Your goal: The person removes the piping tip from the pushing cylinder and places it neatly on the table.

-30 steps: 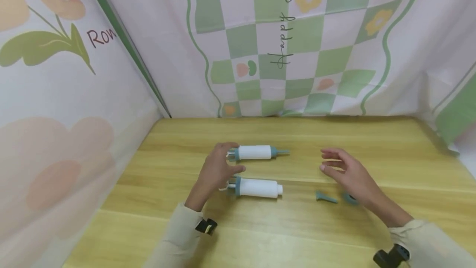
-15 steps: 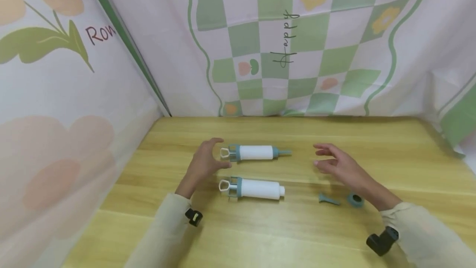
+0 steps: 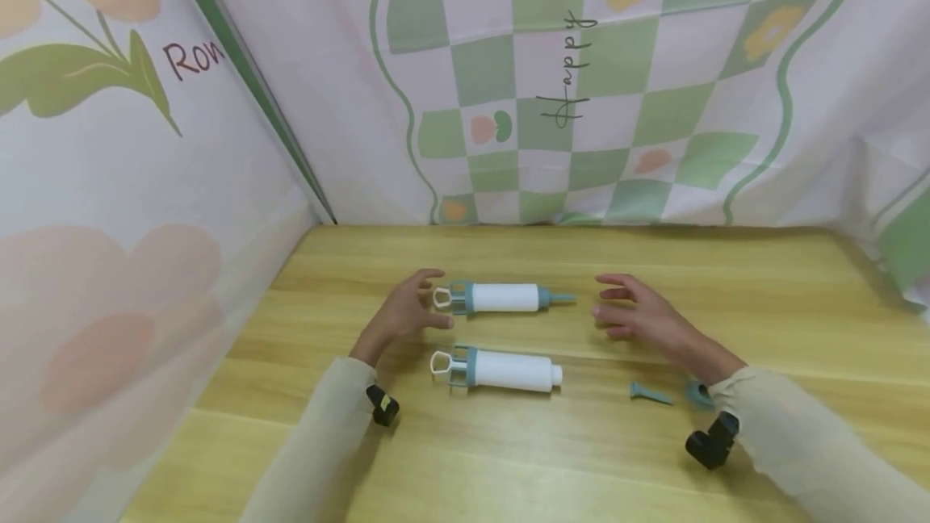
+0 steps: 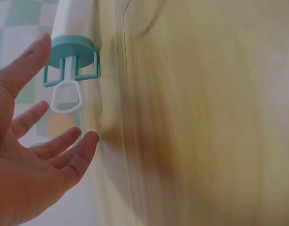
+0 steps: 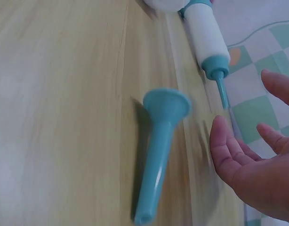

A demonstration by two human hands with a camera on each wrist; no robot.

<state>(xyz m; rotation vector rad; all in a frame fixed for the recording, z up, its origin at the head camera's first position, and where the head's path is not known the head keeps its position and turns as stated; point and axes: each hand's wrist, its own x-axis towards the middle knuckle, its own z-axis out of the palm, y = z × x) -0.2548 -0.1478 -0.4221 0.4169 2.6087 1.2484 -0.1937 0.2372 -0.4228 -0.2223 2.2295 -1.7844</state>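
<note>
Two white-barrelled plunger syringes with teal collars lie side by side on the wooden table: the far syringe (image 3: 506, 297) carries a thin teal nozzle, while the near syringe (image 3: 513, 370) ends in a bare white neck. My left hand (image 3: 404, 307) hovers at the far one's handle loop (image 4: 67, 96), fingers spread and apart from it in the left wrist view. Off the nozzle end floats my right hand (image 3: 647, 315), its fingers relaxed and holding nothing. A loose teal funnel-shaped nozzle (image 5: 158, 146) lies below the right hand. Partly hidden by the right forearm is a teal ring (image 3: 699, 394).
Behind the wooden table (image 3: 552, 450) hangs a green-and-white checked curtain (image 3: 538, 71) at its back edge. Another printed cloth (image 3: 145, 184) rises along the left side. Both wrists wear small black cameras.
My left hand has drawn back leftward from the far syringe, uncovering both handles. The right hand has moved left toward the far syringe's tip. The syringes stay put; the view has shifted slightly.
</note>
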